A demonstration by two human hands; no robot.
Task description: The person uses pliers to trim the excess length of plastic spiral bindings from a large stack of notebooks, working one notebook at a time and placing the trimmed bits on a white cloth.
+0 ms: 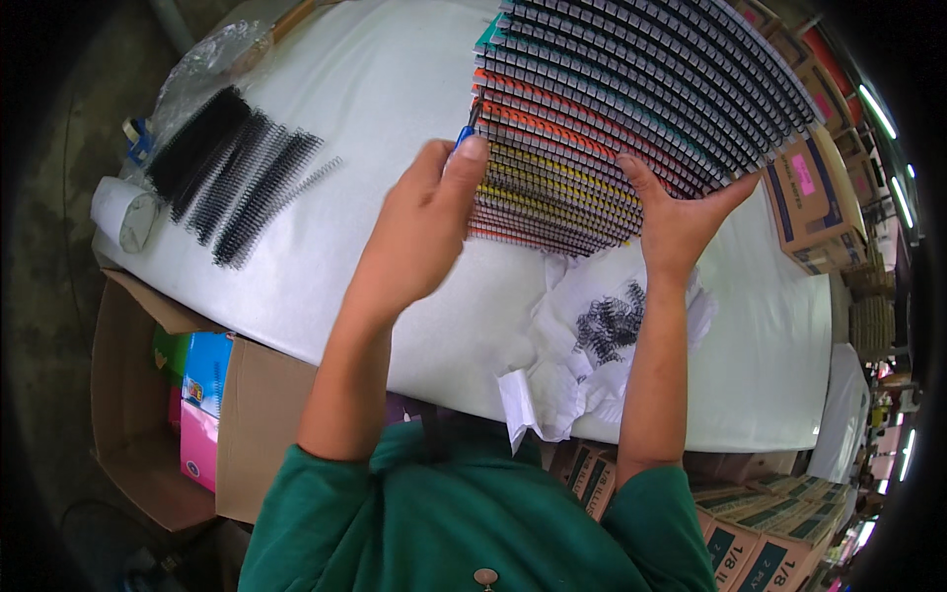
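Observation:
A large stack of spiral-bound notebooks lies at the top of the table, its rows of black coils facing me. My left hand is closed around a blue-handled tool, perhaps pliers. The tool's thin dark tip is at the left ends of the coils, beside the orange-edged notebooks. My right hand is spread against the near right side of the stack, its thumb on the coils. Some of its fingers are hidden. Below the stack, a pile of short black coil pieces rests on crumpled white paper.
Long black plastic coils lie on the white table at left, near clear plastic wrap and a white roll. An open carton with colourful notebooks stands at lower left. Other cartons stand at right.

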